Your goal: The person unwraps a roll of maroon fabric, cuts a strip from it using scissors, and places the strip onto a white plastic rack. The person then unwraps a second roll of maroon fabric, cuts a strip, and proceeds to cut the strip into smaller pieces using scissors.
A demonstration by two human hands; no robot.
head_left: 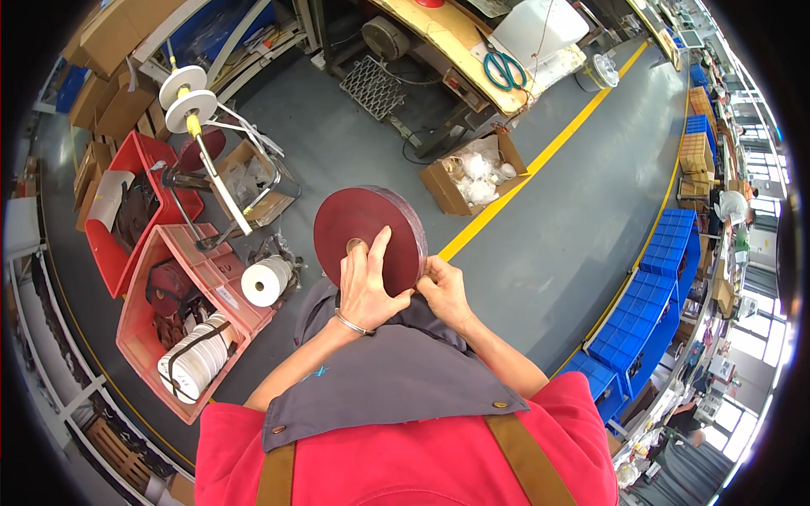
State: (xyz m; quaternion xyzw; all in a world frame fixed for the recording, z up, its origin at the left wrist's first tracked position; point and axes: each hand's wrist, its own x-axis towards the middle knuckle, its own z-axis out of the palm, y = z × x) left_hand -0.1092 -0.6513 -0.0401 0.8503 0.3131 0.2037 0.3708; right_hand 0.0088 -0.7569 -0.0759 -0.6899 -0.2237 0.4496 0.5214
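Note:
A large dark red roll [359, 228], like wound strap or tape, stands in front of my body. Its rim has a shiny, clear-looking layer. My left hand [369, 282] holds the roll by its flat face, fingers spread near the centre hole and thumb toward the rim. A metal bangle circles that wrist. At the roll's right edge, my right hand [443, 291] pinches the rim, its fingertips partly hidden behind the roll. Whether a loose end lies between them is not visible. A grey apron [388, 371] covers my lap.
Left of me stand a pink crate [228, 295] with white reels, a red crate [181, 202], a white spool [266, 282] and a metal stand with white discs [190, 110]. Ahead are a carton of white scraps [447, 190] and a workbench [447, 42] with scissors [504, 69]. Blue crates [629, 329] line the right.

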